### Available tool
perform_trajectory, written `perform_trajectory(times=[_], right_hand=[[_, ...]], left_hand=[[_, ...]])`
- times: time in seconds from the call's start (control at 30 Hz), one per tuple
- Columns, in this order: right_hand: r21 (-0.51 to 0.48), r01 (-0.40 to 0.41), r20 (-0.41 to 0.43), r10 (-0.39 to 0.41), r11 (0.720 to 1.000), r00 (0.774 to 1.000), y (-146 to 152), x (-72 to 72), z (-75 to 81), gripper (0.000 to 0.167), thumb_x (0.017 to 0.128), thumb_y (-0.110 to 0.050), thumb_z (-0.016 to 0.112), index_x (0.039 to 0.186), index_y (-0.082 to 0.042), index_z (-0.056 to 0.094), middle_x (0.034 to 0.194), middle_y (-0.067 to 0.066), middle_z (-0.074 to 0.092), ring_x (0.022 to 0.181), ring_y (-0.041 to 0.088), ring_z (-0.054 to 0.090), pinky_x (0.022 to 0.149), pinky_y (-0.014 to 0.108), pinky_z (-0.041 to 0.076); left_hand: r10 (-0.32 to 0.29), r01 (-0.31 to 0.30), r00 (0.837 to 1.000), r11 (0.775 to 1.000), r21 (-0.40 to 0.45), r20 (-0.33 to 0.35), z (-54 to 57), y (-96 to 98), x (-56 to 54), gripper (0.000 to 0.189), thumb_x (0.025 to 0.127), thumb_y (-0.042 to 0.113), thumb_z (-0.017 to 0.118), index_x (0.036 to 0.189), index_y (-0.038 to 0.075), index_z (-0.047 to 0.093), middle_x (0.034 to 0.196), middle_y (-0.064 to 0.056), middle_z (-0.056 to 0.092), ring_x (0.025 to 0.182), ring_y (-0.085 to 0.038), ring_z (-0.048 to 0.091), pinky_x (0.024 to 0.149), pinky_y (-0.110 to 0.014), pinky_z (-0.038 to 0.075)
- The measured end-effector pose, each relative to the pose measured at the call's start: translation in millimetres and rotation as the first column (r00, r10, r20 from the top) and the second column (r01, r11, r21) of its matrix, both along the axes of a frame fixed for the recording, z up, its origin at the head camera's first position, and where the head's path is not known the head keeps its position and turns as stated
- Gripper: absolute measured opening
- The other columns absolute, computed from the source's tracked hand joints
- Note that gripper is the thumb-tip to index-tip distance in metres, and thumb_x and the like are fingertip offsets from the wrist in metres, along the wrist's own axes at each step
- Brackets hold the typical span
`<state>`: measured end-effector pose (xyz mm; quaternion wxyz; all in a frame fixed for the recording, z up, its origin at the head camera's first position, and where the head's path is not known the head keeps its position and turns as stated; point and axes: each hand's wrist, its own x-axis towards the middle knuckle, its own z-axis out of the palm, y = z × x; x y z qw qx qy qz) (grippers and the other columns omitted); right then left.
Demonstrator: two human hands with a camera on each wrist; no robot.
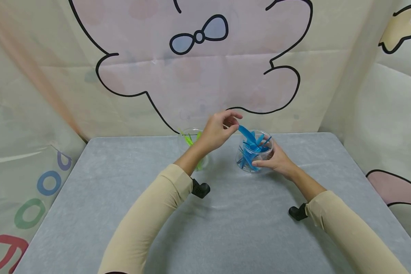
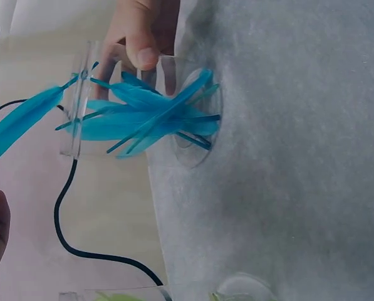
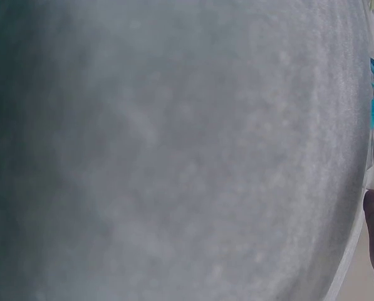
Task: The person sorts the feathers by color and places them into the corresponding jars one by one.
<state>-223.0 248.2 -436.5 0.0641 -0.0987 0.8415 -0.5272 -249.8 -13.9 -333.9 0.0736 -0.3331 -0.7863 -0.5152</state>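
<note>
My left hand (image 1: 220, 130) pinches the tip of a blue feather (image 1: 246, 133) between thumb and finger, above the mouth of a clear jar (image 1: 264, 156). In the left wrist view this held feather (image 2: 27, 119) slants out past the jar's rim, its quill end at the rim. Several more blue feathers (image 2: 143, 113) lie criss-crossed inside the jar. My right hand (image 1: 278, 159) grips the jar from its right side, thumb at the front and fingers partly hidden behind it. The jar stands upright on the table.
A second clear jar (image 1: 183, 146) with green feathers (image 1: 188, 140) stands left of the blue one, partly hidden behind my left forearm. Both stand near the back edge of the grey cloth-covered table (image 1: 246, 228). A printed curtain (image 1: 198, 76) hangs close behind.
</note>
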Motion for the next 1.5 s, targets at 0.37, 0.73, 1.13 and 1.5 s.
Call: perform_trajectory(times=[0.37, 0.73, 1.13, 1.5], right_hand=[[0.011, 0.0, 0.005, 0.0, 1.0, 1.0, 1, 0.4, 0.0, 0.096, 0.086, -0.013, 0.079, 0.157, -0.011, 0.014, 0.146, 0.017, 0.039, 0.127, 0.031, 0.046, 0.103, 0.04, 0.043], [-0.024, -0.018, 0.001, 0.018, 1.0, 1.0, 0, 2.1, 2.2, 0.096, 0.086, -0.013, 0.08, 0.157, -0.014, 0.016, 0.145, 0.015, 0.04, 0.12, 0.027, 0.05, 0.09, 0.022, 0.049], [-0.042, -0.034, -0.003, 0.034, 0.999, 0.999, -1, 2.3, 1.6, 0.092, 0.088, -0.008, 0.076, 0.157, -0.015, 0.017, 0.144, 0.016, 0.041, 0.117, 0.025, 0.052, 0.091, 0.025, 0.05], [0.007, -0.028, -0.021, 0.028, 1.0, 0.999, 0, 3.5, 3.0, 0.096, 0.086, -0.011, 0.078, 0.157, -0.009, 0.014, 0.146, 0.018, 0.039, 0.126, 0.032, 0.048, 0.107, 0.05, 0.04]], left_hand=[[-0.052, 0.053, 0.999, 0.995, -0.084, 0.014, -9.2, 17.3, 6.3, 0.022, 0.096, 0.003, 0.065, 0.118, 0.004, 0.067, 0.096, -0.007, 0.069, 0.086, -0.015, 0.065, 0.078, -0.019, 0.053], [-0.092, 0.096, 0.995, 0.988, -0.125, 0.039, -15.6, 27.8, 10.5, 0.021, 0.095, 0.001, 0.065, 0.115, 0.004, 0.068, 0.094, -0.006, 0.068, 0.084, -0.014, 0.063, 0.077, -0.017, 0.052], [-0.155, 0.169, 0.982, 0.977, -0.129, 0.108, -19.8, 24.9, 13.2, 0.029, 0.096, 0.004, 0.065, 0.124, 0.002, 0.065, 0.103, -0.009, 0.069, 0.089, -0.013, 0.064, 0.079, -0.018, 0.052], [-0.086, 0.093, 0.995, 0.98, -0.177, 0.049, -9.3, -6.2, 13.6, 0.026, 0.098, 0.012, 0.064, 0.124, 0.006, 0.066, 0.105, -0.007, 0.069, 0.092, -0.015, 0.065, 0.078, -0.022, 0.053]])
